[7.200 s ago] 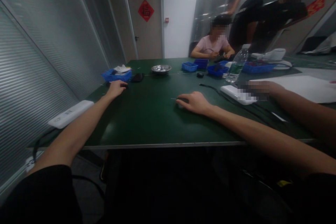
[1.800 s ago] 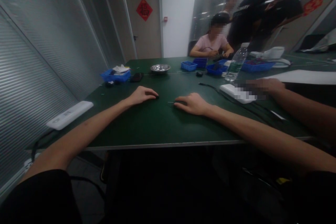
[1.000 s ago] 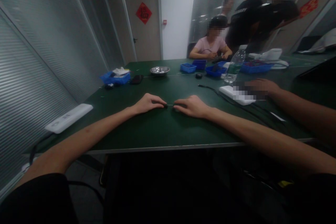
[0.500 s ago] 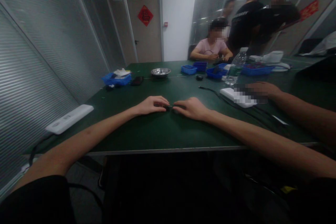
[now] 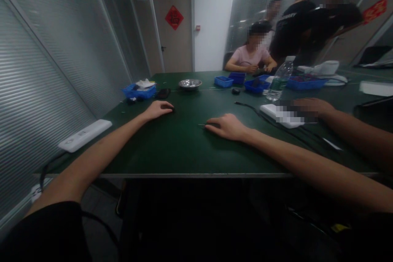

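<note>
My left hand (image 5: 158,109) is over the left-middle of the green table (image 5: 178,151), closed at the fingertips round a small dark piece (image 5: 172,109) whose shape is mostly covered. In front of me, my right hand (image 5: 229,127) rests low on the tabletop with thumb and fingers pinched together. From that pinch a thin metal shaft (image 5: 201,125) pokes out toward the left; the rest of it is hidden in the hand. The two hands are apart. Just beyond my left hand lies a dark flat case (image 5: 163,93).
A steel bowl (image 5: 190,85), a blue tray (image 5: 139,90) and other blue trays (image 5: 223,81) stand farther back. At right are a water bottle (image 5: 280,80), a black cable (image 5: 248,106) and a white box (image 5: 281,115) under another person's hand (image 5: 316,108). A white power strip (image 5: 84,136) lies left.
My left hand has drawn away from my right hand, going left and farther back with the small dark piece. My right hand keeps its place, the shaft now in plain sight. The view shifts slightly.
</note>
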Motion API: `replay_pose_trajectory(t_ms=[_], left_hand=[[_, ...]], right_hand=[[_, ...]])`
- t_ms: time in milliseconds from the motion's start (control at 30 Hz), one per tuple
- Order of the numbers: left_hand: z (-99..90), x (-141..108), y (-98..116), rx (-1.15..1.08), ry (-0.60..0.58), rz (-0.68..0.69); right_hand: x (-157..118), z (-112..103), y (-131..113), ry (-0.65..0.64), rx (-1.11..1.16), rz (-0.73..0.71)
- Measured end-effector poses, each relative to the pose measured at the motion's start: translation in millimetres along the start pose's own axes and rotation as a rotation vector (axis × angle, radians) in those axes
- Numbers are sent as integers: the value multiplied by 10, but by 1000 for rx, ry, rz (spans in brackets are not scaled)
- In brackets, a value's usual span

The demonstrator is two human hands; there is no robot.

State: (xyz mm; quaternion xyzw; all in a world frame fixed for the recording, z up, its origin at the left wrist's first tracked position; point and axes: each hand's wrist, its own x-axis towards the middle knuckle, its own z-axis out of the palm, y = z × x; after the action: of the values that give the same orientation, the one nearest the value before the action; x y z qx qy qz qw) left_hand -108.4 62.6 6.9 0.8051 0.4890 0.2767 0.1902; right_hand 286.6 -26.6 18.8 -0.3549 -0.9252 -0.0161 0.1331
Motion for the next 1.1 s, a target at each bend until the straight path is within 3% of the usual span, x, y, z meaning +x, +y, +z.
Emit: replay_pose_trajectory(t_ms=[133, 267, 400, 700, 800, 867, 1000, 1100], left_hand=[[-439, -156, -572, 218, 265, -218], [-777, -382, -930, 411, 380, -337], [-890, -452, -1001, 444, 365, -386], [-873, -426, -946, 475, 349, -372], [-767, -374, -843, 396, 327, -285], [-596, -285, -675, 286, 274, -195], [-64, -89, -113, 1, 126, 26], [322, -46, 361, -169, -72, 186]], right_hand=[[4, 4, -10, -9, -5, -12], [6, 11, -10, -4, -26, -15], [6, 7, -8, -9, -20, -17], [-4, -8, -14, -11, 26, -19], [1, 9, -5, -11, 28, -22], [5, 21, -1, -9, 20, -23], [9, 26, -2, -3, 32, -20], [8, 13, -10, 5, 33, -14]])
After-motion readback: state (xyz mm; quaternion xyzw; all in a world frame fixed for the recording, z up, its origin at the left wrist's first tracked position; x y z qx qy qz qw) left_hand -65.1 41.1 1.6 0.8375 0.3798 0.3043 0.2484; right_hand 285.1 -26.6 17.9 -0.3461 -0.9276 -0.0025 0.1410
